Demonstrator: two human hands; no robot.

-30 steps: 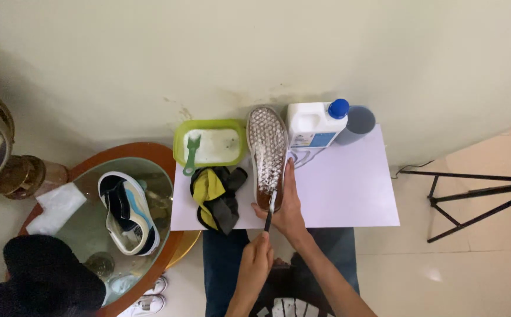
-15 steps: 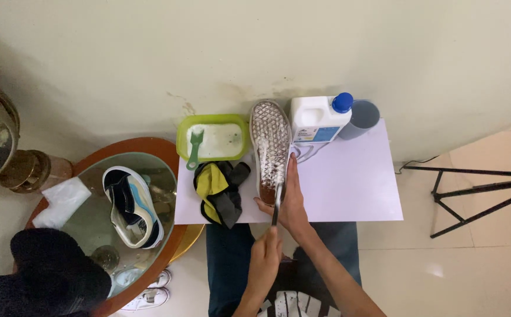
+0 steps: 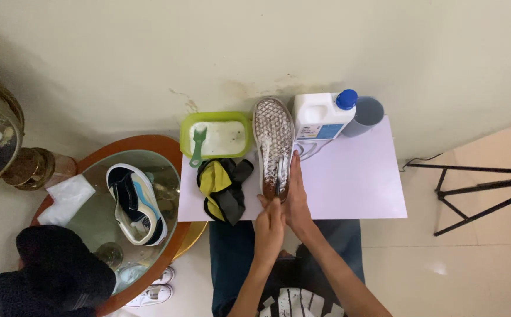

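Head view looks straight down on a white sheet [image 3: 355, 188] spread as a work surface, where a sneaker [image 3: 273, 144] lies sole-up near the middle, its waffle tread grimy. The right hand [image 3: 295, 196] lies flat along the shoe's right edge, fingers extended and pressing it steady rather than wrapped around it. The left hand [image 3: 269, 223] is closed around a thin dark tool [image 3: 277, 189] whose tip touches the heel end of the sole; what kind of tool it is cannot be told. The shoe looks light, with a stiff rubber sole and softer upper, probably slick where wet, so the sidewalls at mid-length seem the firmest place to grip. Just left lies a crumpled yellow and dark cloth [image 3: 221, 189], and beyond it a green tray [image 3: 215, 134] of white stuff with a green brush [image 3: 197, 149] resting in it. A white jug with a blue cap [image 3: 321, 116] and a grey cup [image 3: 364, 115] stand just right of the toe, close enough to be knocked. Farther left, a second sneaker [image 3: 133, 202] sits in a round basin [image 3: 114, 161].
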